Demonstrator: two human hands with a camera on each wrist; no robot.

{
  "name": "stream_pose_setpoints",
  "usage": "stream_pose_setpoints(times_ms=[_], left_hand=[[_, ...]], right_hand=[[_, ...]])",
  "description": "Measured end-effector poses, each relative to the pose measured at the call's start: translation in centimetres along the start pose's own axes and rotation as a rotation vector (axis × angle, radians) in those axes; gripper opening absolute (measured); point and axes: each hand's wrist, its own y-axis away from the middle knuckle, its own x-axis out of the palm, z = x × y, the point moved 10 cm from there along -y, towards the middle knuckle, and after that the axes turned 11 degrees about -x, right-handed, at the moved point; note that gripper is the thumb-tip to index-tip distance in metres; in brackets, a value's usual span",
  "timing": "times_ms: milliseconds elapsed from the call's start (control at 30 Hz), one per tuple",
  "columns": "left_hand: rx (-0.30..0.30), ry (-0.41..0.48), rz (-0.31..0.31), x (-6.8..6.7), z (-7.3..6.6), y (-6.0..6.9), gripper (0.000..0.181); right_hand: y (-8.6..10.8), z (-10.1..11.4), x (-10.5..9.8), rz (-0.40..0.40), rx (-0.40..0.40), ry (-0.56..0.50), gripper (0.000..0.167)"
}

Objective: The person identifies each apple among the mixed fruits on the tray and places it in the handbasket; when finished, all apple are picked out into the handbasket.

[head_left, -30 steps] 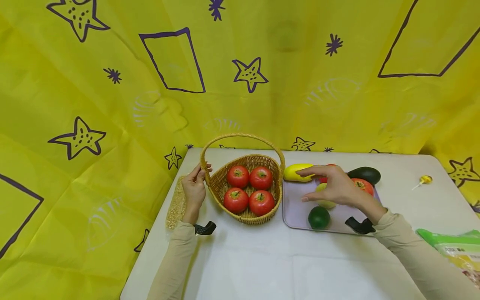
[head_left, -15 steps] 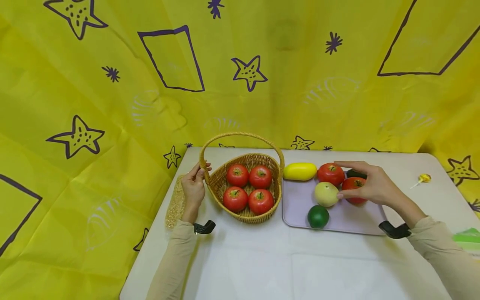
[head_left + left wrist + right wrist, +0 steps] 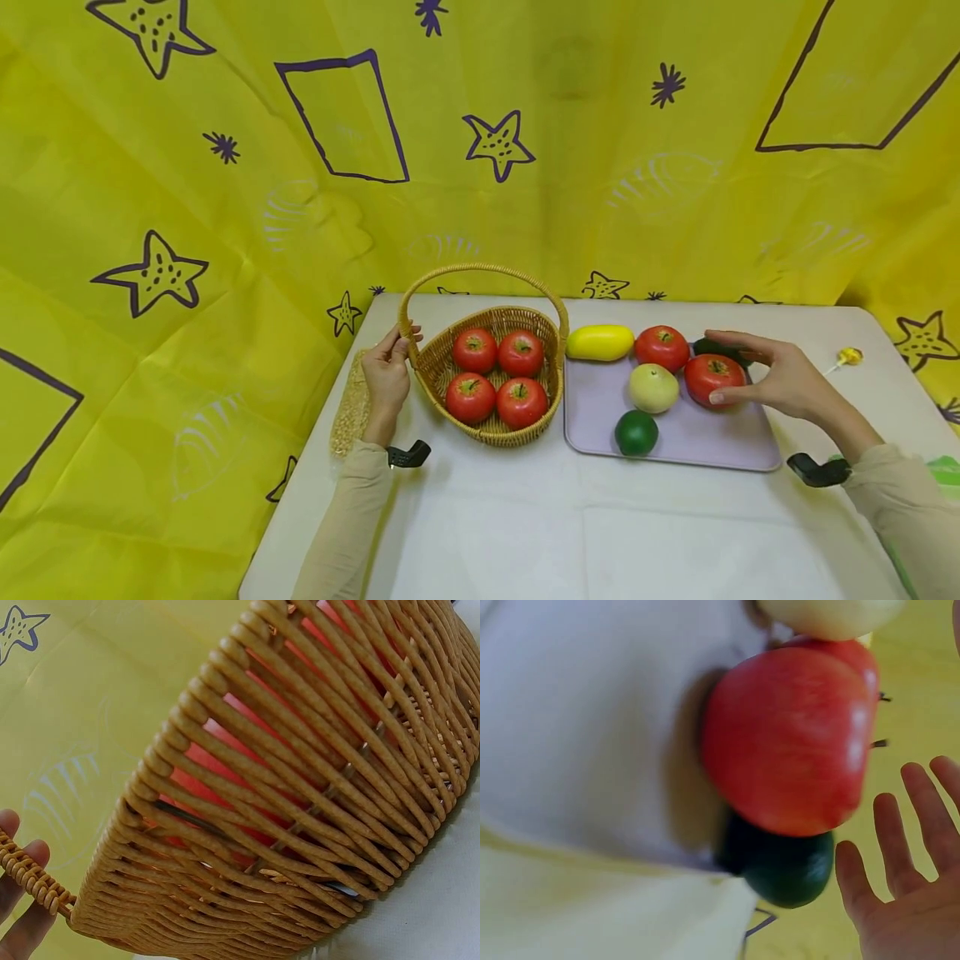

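My left hand [image 3: 387, 375] grips the left foot of the handle of a wicker basket [image 3: 495, 437]; in the left wrist view its fingers [image 3: 28, 930] curl behind the woven handle. Several red apples [image 3: 475, 351] sit inside the basket. Over the right end of a lilac tray [image 3: 600, 417], my right hand [image 3: 795, 379] is spread beside a red apple [image 3: 712, 382], its thumb in front of the apple in the head view. The right wrist view shows the fingers [image 3: 892, 840] straight and apart from that apple. A dark green oval fruit [image 3: 791, 870] lies behind it, partly hidden.
The tray also carries another red apple [image 3: 662, 347], a pale round fruit [image 3: 653, 388] and a green round fruit [image 3: 636, 433]. A yellow oblong fruit [image 3: 600, 342] lies at its back left corner. A lollipop [image 3: 848, 357] and a grain-filled bag [image 3: 348, 417] flank the setup.
My right hand has moved right, from above the pale fruit to beside the right-hand apple, uncovering the other fruit. The left hand keeps its grip on the basket handle.
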Motion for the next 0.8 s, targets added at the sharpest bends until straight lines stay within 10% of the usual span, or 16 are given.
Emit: stream_pose_setpoints(times_ms=[800], left_hand=[[-0.004,-0.033,0.004,0.0,0.0,0.1,0.03]], right_hand=[[1.6,-2.0,2.1,0.079,0.05,0.08,0.075]])
